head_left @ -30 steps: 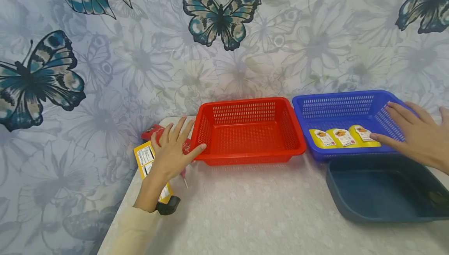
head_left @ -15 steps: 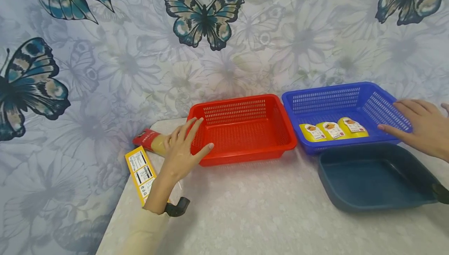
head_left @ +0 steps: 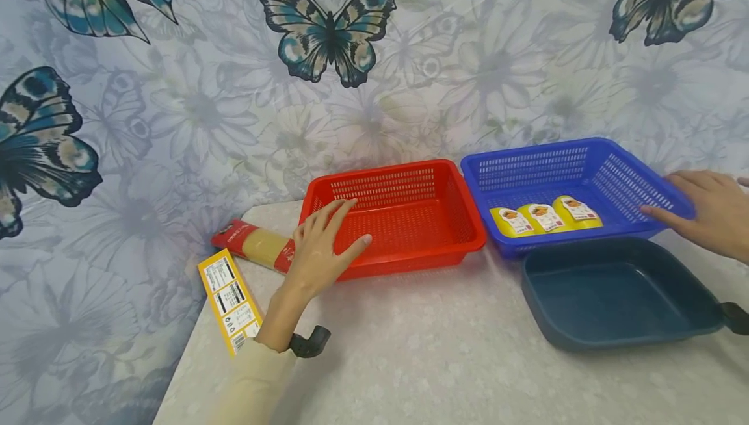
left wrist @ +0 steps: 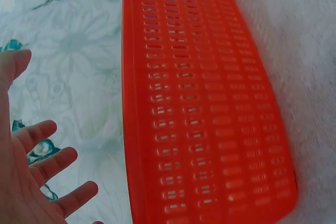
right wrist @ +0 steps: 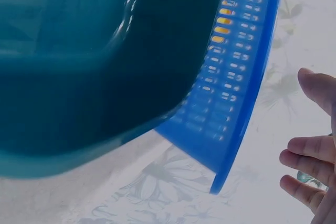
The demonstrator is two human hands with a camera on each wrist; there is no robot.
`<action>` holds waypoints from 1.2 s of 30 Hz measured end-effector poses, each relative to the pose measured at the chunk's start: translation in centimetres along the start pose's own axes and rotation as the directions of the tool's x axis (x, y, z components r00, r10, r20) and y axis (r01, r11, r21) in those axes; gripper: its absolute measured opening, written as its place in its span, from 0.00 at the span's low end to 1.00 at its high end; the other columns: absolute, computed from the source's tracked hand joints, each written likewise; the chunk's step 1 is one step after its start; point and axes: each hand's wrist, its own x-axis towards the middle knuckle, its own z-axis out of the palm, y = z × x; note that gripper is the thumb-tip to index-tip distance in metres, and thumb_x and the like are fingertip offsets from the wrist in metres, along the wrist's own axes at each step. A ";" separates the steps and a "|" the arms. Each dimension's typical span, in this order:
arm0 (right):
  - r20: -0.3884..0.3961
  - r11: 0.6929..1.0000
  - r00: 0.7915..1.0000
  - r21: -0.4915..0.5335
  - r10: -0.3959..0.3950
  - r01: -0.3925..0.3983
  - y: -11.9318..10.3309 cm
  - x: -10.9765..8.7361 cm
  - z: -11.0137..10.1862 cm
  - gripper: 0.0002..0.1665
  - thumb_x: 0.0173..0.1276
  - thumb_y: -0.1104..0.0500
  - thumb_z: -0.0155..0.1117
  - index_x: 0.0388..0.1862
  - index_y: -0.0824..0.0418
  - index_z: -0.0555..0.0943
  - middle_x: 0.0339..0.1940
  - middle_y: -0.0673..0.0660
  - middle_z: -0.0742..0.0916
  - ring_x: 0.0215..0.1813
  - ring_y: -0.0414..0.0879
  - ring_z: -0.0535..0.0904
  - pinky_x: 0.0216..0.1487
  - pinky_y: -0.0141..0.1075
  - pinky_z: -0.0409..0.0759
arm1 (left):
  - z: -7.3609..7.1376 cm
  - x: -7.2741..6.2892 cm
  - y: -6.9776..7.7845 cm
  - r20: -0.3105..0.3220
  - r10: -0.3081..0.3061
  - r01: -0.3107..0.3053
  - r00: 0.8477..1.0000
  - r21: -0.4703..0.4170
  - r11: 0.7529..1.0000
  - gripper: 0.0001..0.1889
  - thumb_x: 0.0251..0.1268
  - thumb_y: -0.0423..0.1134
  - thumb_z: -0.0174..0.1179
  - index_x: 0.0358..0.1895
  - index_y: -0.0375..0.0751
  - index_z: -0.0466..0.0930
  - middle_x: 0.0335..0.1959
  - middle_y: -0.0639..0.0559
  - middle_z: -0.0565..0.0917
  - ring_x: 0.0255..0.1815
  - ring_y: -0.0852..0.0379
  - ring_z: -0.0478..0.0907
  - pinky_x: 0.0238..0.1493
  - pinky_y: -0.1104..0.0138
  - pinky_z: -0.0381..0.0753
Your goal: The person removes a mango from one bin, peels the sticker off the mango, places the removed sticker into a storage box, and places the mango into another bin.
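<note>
The left hand (head_left: 320, 249) is beside the red plastic basket (head_left: 409, 258), the right hand (head_left: 710, 214) beside the blue plastic basket (head_left: 529, 180) with three yellow packets (head_left: 547, 218), farther right.

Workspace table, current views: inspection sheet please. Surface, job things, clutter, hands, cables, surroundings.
Surface: pale, faintly patterned table; no spills seen.
Job things: red basket and blue basket side by side, upright; three yellow packs in the blue one.
Clutter: dark tray in front of the blue basket; red-and-tan packet and yellow-and-white box at left.
Left hand: by the red basket's left end, fingers apart, holding nothing.
Right hand: by the blue basket's right end, holding nothing; contact unclear.
Cables: nothing seen.
Surroundings: butterfly-print backdrop behind the table.
</note>
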 end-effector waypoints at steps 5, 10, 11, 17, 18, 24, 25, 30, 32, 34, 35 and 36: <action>0.017 1.000 1.000 -0.005 0.001 -0.001 0.7 -0.1 0.6 0.47 0.69 0.32 0.56 0.61 0.75 0.66 0.62 0.80 0.68 0.64 0.78 0.57 0.67 0.74 0.44 | 0.7 0.6 0.9 0.023 -0.002 0.002 1.000 -0.020 1.000 0.40 0.64 0.74 0.50 0.78 0.66 0.57 0.76 0.55 0.59 0.73 0.47 0.54 0.65 0.44 0.52; -0.009 1.000 1.000 0.018 -0.014 0.014 1.5 -0.4 1.0 0.46 0.69 0.34 0.57 0.59 0.76 0.68 0.60 0.80 0.71 0.62 0.78 0.61 0.66 0.73 0.53 | 1.3 1.1 1.9 0.036 0.014 -0.012 0.999 -0.046 0.999 0.40 0.64 0.73 0.50 0.77 0.65 0.58 0.75 0.56 0.60 0.73 0.48 0.55 0.66 0.43 0.53; -0.019 0.999 1.000 0.026 -0.023 0.024 1.7 -0.4 1.0 0.46 0.69 0.34 0.58 0.59 0.77 0.68 0.59 0.80 0.72 0.61 0.78 0.63 0.65 0.73 0.55 | 1.4 1.3 2.1 0.040 0.016 -0.014 0.999 -0.049 0.999 0.40 0.64 0.73 0.50 0.77 0.65 0.58 0.75 0.56 0.60 0.73 0.49 0.55 0.66 0.44 0.53; -0.049 0.996 0.996 0.046 -0.072 0.074 2.7 0.0 1.5 0.44 0.69 0.36 0.60 0.56 0.78 0.71 0.54 0.80 0.76 0.55 0.79 0.70 0.58 0.72 0.64 | 2.1 2.0 3.1 0.043 0.045 -0.042 0.998 -0.074 0.996 0.38 0.65 0.72 0.51 0.77 0.65 0.60 0.74 0.55 0.62 0.72 0.49 0.57 0.67 0.46 0.53; -0.045 0.996 0.996 0.045 -0.072 0.074 2.8 0.0 1.5 0.44 0.69 0.36 0.60 0.55 0.78 0.71 0.54 0.81 0.76 0.54 0.79 0.71 0.57 0.72 0.65 | 2.2 2.2 3.2 0.044 0.050 -0.046 0.998 -0.079 0.996 0.38 0.65 0.72 0.51 0.76 0.65 0.61 0.74 0.55 0.62 0.72 0.49 0.57 0.68 0.46 0.53; -0.041 0.998 0.998 0.036 -0.050 0.051 3.3 0.0 1.9 0.47 0.69 0.34 0.60 0.55 0.81 0.71 0.55 0.83 0.75 0.55 0.80 0.70 0.56 0.72 0.66 | 2.8 3.1 4.3 0.048 0.075 -0.069 0.996 -0.103 0.992 0.37 0.66 0.71 0.51 0.75 0.63 0.63 0.73 0.56 0.64 0.72 0.50 0.58 0.65 0.47 0.56; -0.041 0.998 0.998 0.035 -0.045 0.046 3.4 -0.1 1.9 0.47 0.69 0.34 0.59 0.55 0.81 0.71 0.55 0.83 0.75 0.56 0.81 0.69 0.57 0.71 0.66 | 2.9 3.3 4.5 0.048 0.080 -0.074 0.996 -0.106 0.992 0.37 0.66 0.71 0.52 0.75 0.63 0.64 0.72 0.56 0.64 0.72 0.50 0.58 0.65 0.47 0.57; -0.027 0.999 1.000 0.040 -0.007 0.008 3.6 -0.5 1.8 0.47 0.70 0.34 0.58 0.54 0.81 0.72 0.56 0.84 0.74 0.58 0.81 0.68 0.57 0.71 0.66 | 3.5 3.9 5.3 0.064 0.103 -0.094 0.993 -0.129 0.987 0.36 0.66 0.70 0.51 0.75 0.65 0.63 0.72 0.58 0.64 0.72 0.51 0.57 0.66 0.47 0.57; -0.017 0.998 1.000 0.060 0.002 -0.001 3.6 -0.7 1.8 0.46 0.71 0.35 0.58 0.53 0.81 0.73 0.55 0.84 0.74 0.58 0.82 0.67 0.57 0.71 0.66 | 3.8 4.2 5.7 0.075 0.112 -0.102 0.991 -0.133 0.986 0.36 0.66 0.71 0.51 0.75 0.64 0.64 0.72 0.59 0.64 0.73 0.51 0.57 0.67 0.48 0.57; -0.005 0.997 1.000 0.081 0.006 -0.005 3.6 -0.9 1.8 0.45 0.72 0.36 0.58 0.53 0.82 0.73 0.55 0.84 0.74 0.58 0.82 0.67 0.57 0.72 0.65 | 4.0 4.4 6.0 0.085 0.125 -0.113 0.989 -0.128 0.985 0.36 0.66 0.71 0.51 0.74 0.62 0.65 0.72 0.58 0.64 0.72 0.51 0.58 0.66 0.49 0.57; -0.009 0.996 1.000 0.095 0.001 0.000 3.6 -1.0 1.8 0.44 0.72 0.37 0.58 0.53 0.82 0.73 0.55 0.84 0.74 0.58 0.82 0.67 0.57 0.72 0.65 | 4.2 4.6 6.2 0.090 0.131 -0.119 0.987 -0.127 0.985 0.36 0.66 0.71 0.51 0.74 0.60 0.66 0.72 0.58 0.64 0.73 0.51 0.58 0.66 0.49 0.57; -0.004 0.995 1.000 0.103 0.006 -0.005 3.6 -1.1 1.8 0.43 0.73 0.38 0.58 0.54 0.82 0.73 0.56 0.84 0.74 0.58 0.82 0.66 0.57 0.72 0.65 | 4.3 4.8 6.3 0.095 0.136 -0.124 0.986 -0.126 0.984 0.36 0.66 0.71 0.51 0.74 0.59 0.67 0.72 0.57 0.64 0.73 0.51 0.58 0.66 0.49 0.57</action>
